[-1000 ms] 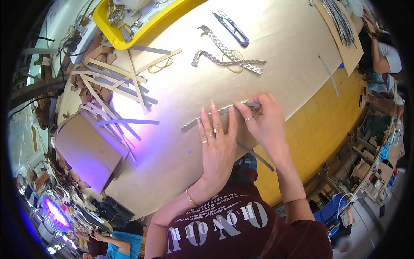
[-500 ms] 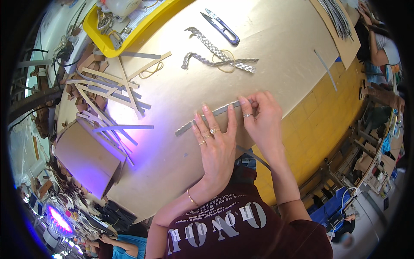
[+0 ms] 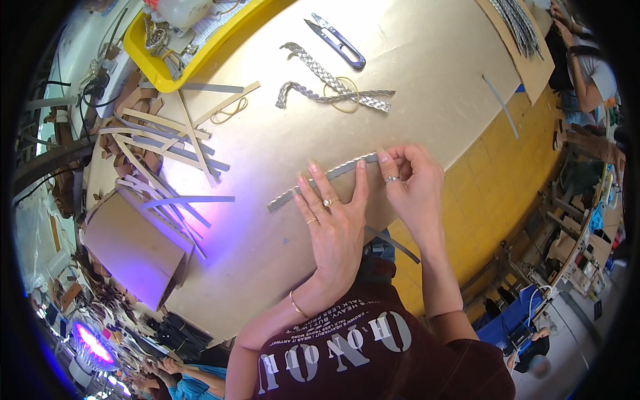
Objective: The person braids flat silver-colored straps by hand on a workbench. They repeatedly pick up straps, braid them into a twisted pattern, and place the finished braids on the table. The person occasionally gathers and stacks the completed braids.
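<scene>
A narrow grey strip lies aslant on the table, with a thin silver braided edge running along its far side. My left hand rests flat over it, fingers spread and fingertips pressing it down. At the strip's right end my right hand is closed, thumb and curled fingers pinching there; the very tip is hidden by them. Beyond my hands lie two silver braided straps, crossed, with a rubber band around them. Farther back are blue-handled thread snips.
Loose beige and grey strips lie piled at left, beside a curved brown sheet. A yellow tray stands at the far left. Silver strands on card lie far right. A lone grey strip overhangs the table edge. Other people work nearby.
My right hand has shifted slightly right along the strip, and its fingers are more curled. More of the strip shows between my hands. My left hand stays in place on it.
</scene>
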`<state>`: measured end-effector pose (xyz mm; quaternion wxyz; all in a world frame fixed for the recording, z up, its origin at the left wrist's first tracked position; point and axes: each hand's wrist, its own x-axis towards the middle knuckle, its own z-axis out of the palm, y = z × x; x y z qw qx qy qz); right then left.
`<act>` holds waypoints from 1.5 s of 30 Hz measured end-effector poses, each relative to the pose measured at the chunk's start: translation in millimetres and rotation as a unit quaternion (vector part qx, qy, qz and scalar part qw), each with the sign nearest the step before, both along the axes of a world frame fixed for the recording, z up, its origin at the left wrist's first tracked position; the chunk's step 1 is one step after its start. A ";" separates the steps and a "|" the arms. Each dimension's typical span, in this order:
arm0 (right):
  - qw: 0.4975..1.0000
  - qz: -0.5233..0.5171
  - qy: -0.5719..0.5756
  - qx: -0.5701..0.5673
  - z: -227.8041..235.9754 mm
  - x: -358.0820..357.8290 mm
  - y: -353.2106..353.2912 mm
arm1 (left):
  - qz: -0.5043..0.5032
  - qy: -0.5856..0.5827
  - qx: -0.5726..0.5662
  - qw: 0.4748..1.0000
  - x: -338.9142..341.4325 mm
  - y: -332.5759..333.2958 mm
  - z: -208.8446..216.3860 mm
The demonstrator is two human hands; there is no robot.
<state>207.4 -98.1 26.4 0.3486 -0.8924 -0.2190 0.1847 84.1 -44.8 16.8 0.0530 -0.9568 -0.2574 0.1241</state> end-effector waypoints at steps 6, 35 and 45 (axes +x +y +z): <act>1.000 0.001 -0.028 0.012 -3.3 -4.6 3.4 | -0.001 0.007 0.001 1.000 0.1 0.8 -0.4; 0.978 0.120 -0.166 -0.047 -13.4 -33.0 -26.8 | 0.006 -0.003 -0.001 1.000 0.0 0.4 -0.7; 0.958 0.125 -0.242 -0.087 -23.4 -37.5 -23.1 | 0.004 -0.041 -0.116 0.992 -26.6 19.9 -1.7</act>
